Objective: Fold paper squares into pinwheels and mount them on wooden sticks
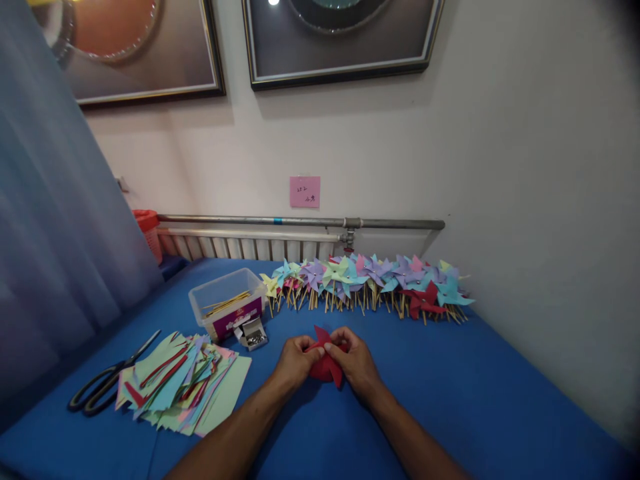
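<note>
Between my hands, just above the blue tabletop, is a red paper pinwheel (324,369) with folded blades. My left hand (295,360) pinches its left side, thumb near the centre. From the right, my right hand (354,359) grips it with thumb and fingers, the thumb also close to the middle. No stick shows on this pinwheel, and its centre is partly hidden by my thumbs. Beyond my left hand stands a small open box of metal pins (255,335). Behind that, a clear plastic container (200,299) holds thin wooden sticks (227,305).
A pile of coloured paper pieces (185,380) lies at the left beside black-handled scissors (107,383). Finished pinwheels on sticks (350,277) line the back edge of the blue table (450,400). A radiator (240,247) and wall stand behind; a blue curtain (65,220) hangs left.
</note>
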Demonstrator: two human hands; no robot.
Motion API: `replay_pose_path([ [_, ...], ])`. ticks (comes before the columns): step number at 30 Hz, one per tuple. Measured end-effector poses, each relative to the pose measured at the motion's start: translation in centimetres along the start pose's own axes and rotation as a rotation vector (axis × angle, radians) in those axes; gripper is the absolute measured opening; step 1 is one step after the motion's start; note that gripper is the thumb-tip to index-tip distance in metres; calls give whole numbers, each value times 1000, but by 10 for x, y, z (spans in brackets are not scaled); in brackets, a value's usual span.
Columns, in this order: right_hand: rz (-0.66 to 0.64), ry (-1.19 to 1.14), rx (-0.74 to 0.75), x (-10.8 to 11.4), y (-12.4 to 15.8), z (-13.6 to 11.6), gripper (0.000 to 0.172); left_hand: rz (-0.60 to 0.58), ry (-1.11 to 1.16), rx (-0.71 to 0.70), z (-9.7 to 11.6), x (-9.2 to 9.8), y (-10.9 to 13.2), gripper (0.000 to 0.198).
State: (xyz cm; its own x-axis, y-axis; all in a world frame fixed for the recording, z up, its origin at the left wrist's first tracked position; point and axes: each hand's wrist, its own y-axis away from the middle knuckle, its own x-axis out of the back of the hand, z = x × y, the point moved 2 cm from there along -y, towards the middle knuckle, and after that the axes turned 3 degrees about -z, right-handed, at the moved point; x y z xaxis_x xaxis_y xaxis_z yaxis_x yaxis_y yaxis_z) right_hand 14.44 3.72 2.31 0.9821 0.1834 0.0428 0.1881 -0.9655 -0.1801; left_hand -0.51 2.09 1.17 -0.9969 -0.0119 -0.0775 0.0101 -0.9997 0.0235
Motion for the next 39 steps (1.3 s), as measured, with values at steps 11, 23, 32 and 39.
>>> replay_pose_path([
  [11, 2, -7, -41, -1, -4, 10, 28, -15, -50, 39, 3, 0, 1, 36],
  [23, -80, -14, -57, 6, -5, 6, 32, -8, 67, 91, 6, 1, -1, 32],
  [32, -165, 58, -61, 0, 2, -4, 31, -4, 115, 92, 4, 1, -1, 31],
  [39, -175, 87, -50, -2, 4, -5, 29, -20, 94, 115, 1, 4, -4, 30],
])
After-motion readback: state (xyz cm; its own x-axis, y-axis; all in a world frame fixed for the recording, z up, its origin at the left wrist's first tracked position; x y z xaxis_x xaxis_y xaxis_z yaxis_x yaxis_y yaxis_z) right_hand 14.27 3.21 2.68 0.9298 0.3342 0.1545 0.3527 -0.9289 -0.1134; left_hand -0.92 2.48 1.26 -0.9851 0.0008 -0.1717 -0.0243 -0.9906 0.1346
